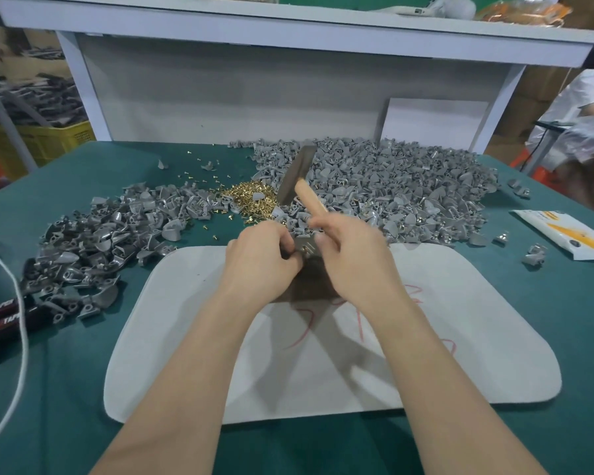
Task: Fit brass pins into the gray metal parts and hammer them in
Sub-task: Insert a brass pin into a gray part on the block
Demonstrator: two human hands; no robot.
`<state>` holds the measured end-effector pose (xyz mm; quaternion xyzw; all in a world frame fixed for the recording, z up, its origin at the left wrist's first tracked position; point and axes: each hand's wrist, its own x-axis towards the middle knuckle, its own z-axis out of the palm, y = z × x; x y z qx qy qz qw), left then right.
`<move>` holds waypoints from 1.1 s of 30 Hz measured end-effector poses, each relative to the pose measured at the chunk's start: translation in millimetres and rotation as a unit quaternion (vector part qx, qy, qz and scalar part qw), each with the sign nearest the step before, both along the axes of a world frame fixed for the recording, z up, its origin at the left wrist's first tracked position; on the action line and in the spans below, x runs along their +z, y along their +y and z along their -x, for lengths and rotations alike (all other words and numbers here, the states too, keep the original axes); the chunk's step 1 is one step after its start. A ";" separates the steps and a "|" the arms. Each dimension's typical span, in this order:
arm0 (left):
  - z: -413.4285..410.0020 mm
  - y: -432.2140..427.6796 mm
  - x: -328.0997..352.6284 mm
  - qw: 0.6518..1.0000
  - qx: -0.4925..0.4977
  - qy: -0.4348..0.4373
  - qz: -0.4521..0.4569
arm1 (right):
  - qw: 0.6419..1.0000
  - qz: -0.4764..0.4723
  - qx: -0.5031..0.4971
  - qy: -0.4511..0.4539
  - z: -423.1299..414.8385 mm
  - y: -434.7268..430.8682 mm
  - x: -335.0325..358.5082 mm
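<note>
One part in hand: a gray part (302, 244) sits between the two hands, over the far edge of the white mat (186, 337).
Left hand: the left hand (259, 260) has its fingers curled in, pinching the part's left side and steadying it.
Right hand: the right hand (352, 258) is wrapped round the wooden handle of the hammer (297, 174). Its thumb tip lies close to the part's right edge.
Hammer head: raised and tilted away beyond the grip, well clear of the part; no blow is landing.
Pins in the part: short brass pins (310, 248) show on its face, seemingly stood in their holes. The hands crowd the view, so how deep they sit is unclear.
Under the grip: a dark block (311, 282) on the mat, probably the striking surface, largely covered by the hands.
Pin stock: a loose brass pile (251, 198) lies just beyond the grip, a little to its left, with strays scattered further out.
Beyond and right of the grip: a large pale heap (408, 186) of gray parts.
Left of the grip: a darker heap (83, 245) of like parts; whether these are pinned cannot be told from here.
Step, as judged: fitting is about done on this piece, and hammering is the part left.
Overall, as judged: far from finished, as both the parts and the pins are plentiful.
</note>
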<state>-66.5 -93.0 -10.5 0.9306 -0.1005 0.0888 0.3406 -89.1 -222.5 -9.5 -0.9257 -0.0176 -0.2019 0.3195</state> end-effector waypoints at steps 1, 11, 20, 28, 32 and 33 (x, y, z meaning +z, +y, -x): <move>-1.2 1.2 -0.5 1.000 0.018 0.004 0.002 | 1.000 -0.017 0.009 -0.021 2.8 -4.2 3.1; -4.2 3.7 -4.5 0.994 0.106 -0.010 0.004 | 0.998 0.046 0.012 -0.046 24.1 -20.0 25.3; -5.8 5.6 -4.7 0.994 0.110 -0.004 -0.006 | 0.991 0.126 0.031 0.034 30.4 -21.7 30.9; -5.6 5.9 -4.9 0.994 0.107 -0.007 -0.007 | 0.991 0.112 0.044 0.058 29.8 -25.6 29.9; -6.0 6.2 -4.4 0.994 0.110 -0.003 -0.005 | 0.996 0.077 0.020 0.039 26.2 -27.5 25.6; -6.1 6.2 -4.3 0.994 0.111 -0.003 -0.005 | 0.999 0.047 0.009 0.015 22.5 -28.1 24.2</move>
